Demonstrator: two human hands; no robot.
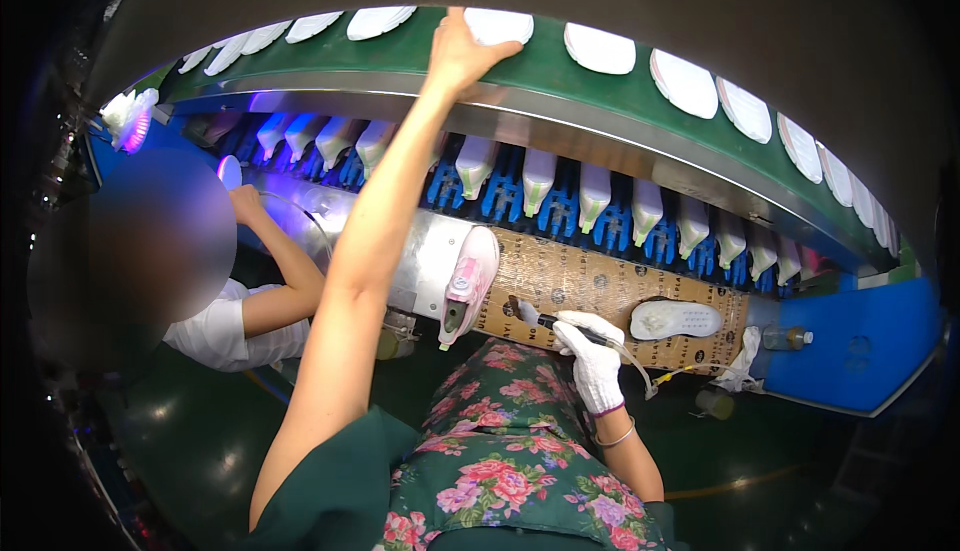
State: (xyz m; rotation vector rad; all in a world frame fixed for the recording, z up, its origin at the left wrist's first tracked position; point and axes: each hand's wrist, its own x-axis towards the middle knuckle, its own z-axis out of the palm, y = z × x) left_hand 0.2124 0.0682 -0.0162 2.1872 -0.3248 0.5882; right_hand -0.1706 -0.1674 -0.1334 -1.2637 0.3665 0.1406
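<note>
Head view: the work in hand looks like taking a white sole [497, 25] off the upper green belt [560, 66]. The left hand [458, 51], bare, is stretched far up to about 12 o'clock, arm nearly straight, palm on the belt's edge and fingers curled over the near end of that sole; they touch it and seem to be closing, though I cannot tell if it is lifted. Other white soles lie in a row along the belt from 10 to 2 o'clock.

The right hand [593, 356], in a white glove, sits low at about 5 o'clock, wrist bent, fingers wrapped tight round a dark brush tool [545, 320] with a thin tube trailing off it. Its tip points toward a pink shoe [466, 286] standing on the bench at centre. Another sole [675, 319] lies flat on the brown mat [580, 281] at 3 o'clock.

Next, I judge, the left hand needs a firm pinch and a clean pull down without nudging neighbouring soles.

A co-worker's arm [280, 271] works at 9 o'clock.
</note>
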